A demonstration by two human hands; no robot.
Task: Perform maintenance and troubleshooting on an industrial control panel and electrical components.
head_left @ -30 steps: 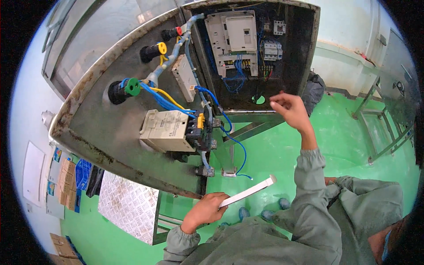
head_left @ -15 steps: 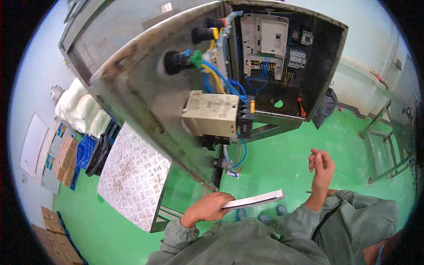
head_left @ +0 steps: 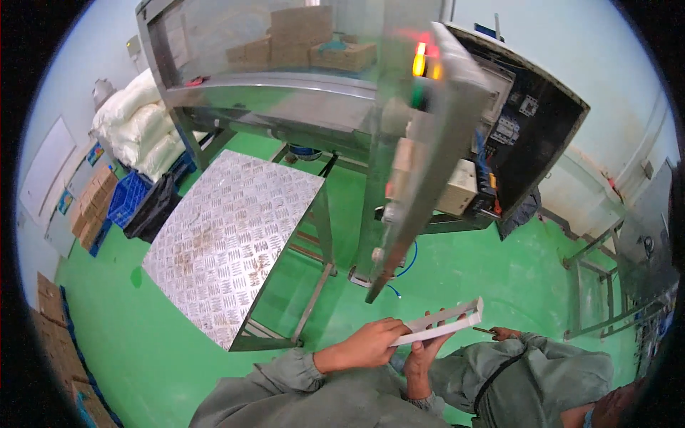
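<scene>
Fingers (head_left: 385,335) of the left hand (head_left: 367,344) curl over the near end of a long white channel strip (head_left: 444,322) at the lower centre of the frame, pinching it from above, while the right hand (head_left: 422,351) cups the same piece from beneath, its fingertips showing past the strip's upper edge. The strip lies nearly level, tilted slightly up toward the right, held above the grey-green trousers (head_left: 528,371) of the person, who wears sleeves of the same cloth. Just above the hands, at centre frame, the open steel door (head_left: 421,178) of an electrical cabinet (head_left: 542,135) is seen edge-on, lamps glowing orange and green near its top, with wiring and switchgear visible inside to the right. A chequer-plate platform (head_left: 235,235) on a metal frame fills the centre left over the green floor (head_left: 143,335). White sacks (head_left: 139,132) are stacked at upper left, beside a blue crate (head_left: 132,200) and cardboard boxes (head_left: 93,207)
</scene>
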